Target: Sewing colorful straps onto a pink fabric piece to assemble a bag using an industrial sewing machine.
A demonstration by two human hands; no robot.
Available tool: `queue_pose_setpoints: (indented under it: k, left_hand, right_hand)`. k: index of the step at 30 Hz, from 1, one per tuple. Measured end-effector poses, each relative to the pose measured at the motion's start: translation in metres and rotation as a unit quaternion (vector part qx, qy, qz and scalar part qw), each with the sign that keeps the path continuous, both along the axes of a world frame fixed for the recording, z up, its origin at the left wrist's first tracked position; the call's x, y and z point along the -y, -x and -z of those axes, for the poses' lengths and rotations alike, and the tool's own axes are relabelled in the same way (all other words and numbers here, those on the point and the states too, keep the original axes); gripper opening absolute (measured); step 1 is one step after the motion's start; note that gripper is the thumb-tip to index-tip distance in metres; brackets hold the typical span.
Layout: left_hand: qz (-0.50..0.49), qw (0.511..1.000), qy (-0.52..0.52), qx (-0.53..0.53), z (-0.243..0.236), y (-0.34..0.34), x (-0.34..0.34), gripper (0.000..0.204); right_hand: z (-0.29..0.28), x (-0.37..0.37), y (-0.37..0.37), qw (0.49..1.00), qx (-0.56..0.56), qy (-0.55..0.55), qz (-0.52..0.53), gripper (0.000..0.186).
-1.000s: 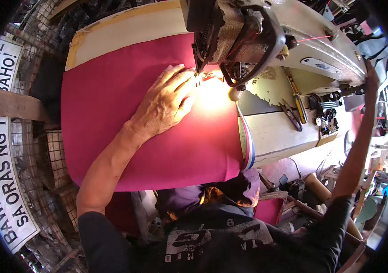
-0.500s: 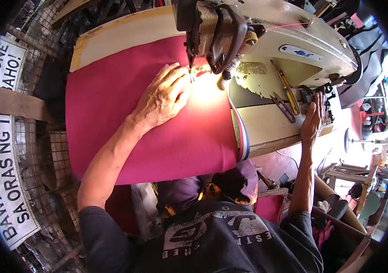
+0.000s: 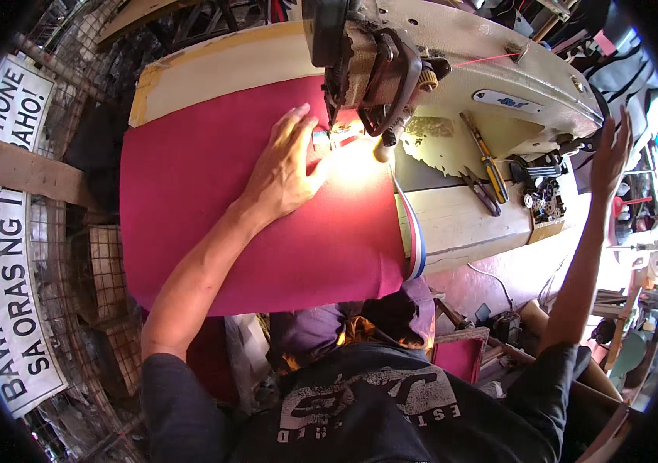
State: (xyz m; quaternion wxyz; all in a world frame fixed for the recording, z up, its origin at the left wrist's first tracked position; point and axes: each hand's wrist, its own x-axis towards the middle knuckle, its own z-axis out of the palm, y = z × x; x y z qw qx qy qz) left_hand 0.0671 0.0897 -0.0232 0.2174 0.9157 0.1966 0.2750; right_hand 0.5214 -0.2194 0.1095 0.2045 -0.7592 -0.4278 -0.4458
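Note:
A wide piece of maroon fabric [image 3: 213, 216] lies over the sewing table and reaches under the needle area of a sewing machine [image 3: 468, 62]. On it my left hand [image 3: 282, 170] rests flat with fingers stretched out, the fingertips just left of the lit needle area. My right hand [image 3: 611, 158] is raised at the right end of the machine, close to the handwheel, with fingers extended and nothing seen in them. Whether it touches the wheel I cannot tell. A red, white and blue striped ribbon [image 3: 417, 247] hangs along the fabric's right edge.
Right of the needle lie a yellow-and-black screwdriver [image 3: 488, 158] and thread snips [image 3: 481, 193]. A small tray of metal bobbins and parts [image 3: 546, 202] stands near the table's right end. Wire mesh with a white sign [image 3: 12, 255] rises at the left.
My right hand has left the spot by the bobbin tray and moved up and right to the machine's end. My left hand stays on the fabric.

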Motion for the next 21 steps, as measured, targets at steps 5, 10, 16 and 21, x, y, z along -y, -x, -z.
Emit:
queue_pose_setpoints:
  k: [5, 10, 16, 21]
  left_hand:
    - [-0.015, 0.993, -0.098, -0.063, 0.004, -0.009, 0.004, 0.05]
    - [0.036, 0.988, -0.103, -0.106, 0.008, -0.005, -0.004, 0.044]
    - [0.027, 0.961, -0.163, -0.223, 0.008, -0.035, -0.052, 0.048]
    - [-0.007, 0.986, -0.062, -0.157, 0.011, -0.055, -0.098, 0.043]
  right_hand:
    - [0.019, 0.015, -0.072, 0.979, -0.2, -0.041, -0.017, 0.043]
    - [0.048, 0.019, -0.091, 0.975, -0.208, -0.076, -0.011, 0.05]
    - [-0.063, -0.034, -0.172, 0.859, -0.466, 0.206, -0.044, 0.047]
    - [-0.061, -0.052, -0.222, 0.842, -0.36, 0.398, -0.051, 0.044]
